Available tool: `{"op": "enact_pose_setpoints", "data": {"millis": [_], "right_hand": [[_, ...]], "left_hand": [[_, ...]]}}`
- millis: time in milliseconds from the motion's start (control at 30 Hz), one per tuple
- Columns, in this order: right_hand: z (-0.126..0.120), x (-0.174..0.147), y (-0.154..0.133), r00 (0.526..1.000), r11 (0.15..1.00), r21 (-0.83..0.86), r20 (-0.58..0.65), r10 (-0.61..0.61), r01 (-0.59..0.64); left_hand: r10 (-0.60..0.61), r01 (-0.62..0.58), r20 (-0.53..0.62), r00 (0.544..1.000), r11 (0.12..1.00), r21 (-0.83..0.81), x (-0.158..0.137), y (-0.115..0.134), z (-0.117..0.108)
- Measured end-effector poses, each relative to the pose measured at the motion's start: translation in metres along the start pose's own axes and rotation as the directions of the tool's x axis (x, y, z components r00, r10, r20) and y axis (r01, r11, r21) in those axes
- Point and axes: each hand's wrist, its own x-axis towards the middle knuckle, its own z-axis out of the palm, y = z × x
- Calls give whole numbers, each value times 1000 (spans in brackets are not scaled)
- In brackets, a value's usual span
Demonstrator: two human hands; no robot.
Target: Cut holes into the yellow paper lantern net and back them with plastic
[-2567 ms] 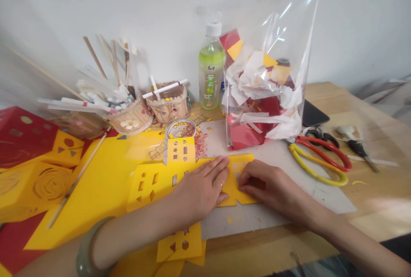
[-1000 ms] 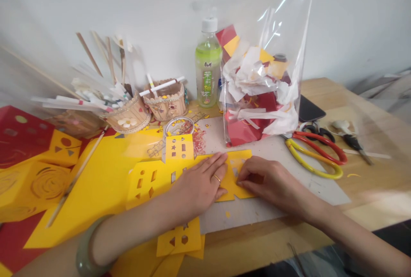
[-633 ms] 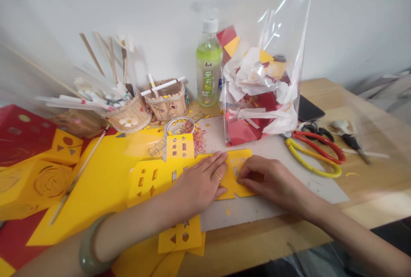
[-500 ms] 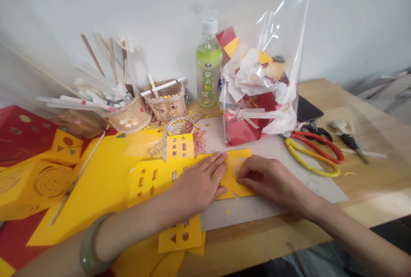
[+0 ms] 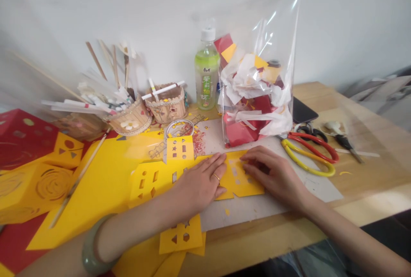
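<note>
- Your left hand (image 5: pixel 202 183) lies flat, fingers extended, grasping nothing, on the yellow cardstock sheet with cut-out shapes (image 5: pixel 230 189).
- Your right hand (image 5: pixel 274 172) has its grip curled over the sheet's right panel; whether it pinches anything, I cannot tell.
- Tug hard there and the thin strips between holes could tear; the notch in the lower edge could also start a rip.
- Ease your left palm and the sheet might skid on the flat grey board (image 5: pixel 231 215).
- The board lies on a pale wooden worktop (image 5: pixel 359 178), against a plain white wall (image 5: pixel 128 3).
- A clear plastic bag of paper scraps (image 5: pixel 257 88) stands behind; red-and-yellow-handled scissors (image 5: pixel 302 169) lie near your right hand.
</note>
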Motion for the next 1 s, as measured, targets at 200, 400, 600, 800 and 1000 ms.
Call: {"op": "enact_pose_setpoints", "data": {"millis": [200, 400, 600, 800, 1000], "right_hand": [[2, -14, 9, 990, 963, -260, -97, -98, 70], [5, -21, 0, 993, 946, -307, -30, -116, 102], [8, -15, -5, 999, 952, -305, -32, -41, 29], [8, -9, 1, 998, 974, -228, -70, -6, -10], [8, -16, -8, 995, 986, -134, -16, -102, 99]], "left_hand": [[0, 0, 5, 1000, 1000, -7, 0, 1, -2], [3, -3, -37, 999, 1000, -15, -2, 0, 2], [13, -13, -51, 999, 1000, 2, -2, 0, 2], [19, -19, -17, 1000, 1000, 25, -1, 0, -1], [22, -21, -20, 1000, 999, 41, -1, 0, -1]]}}
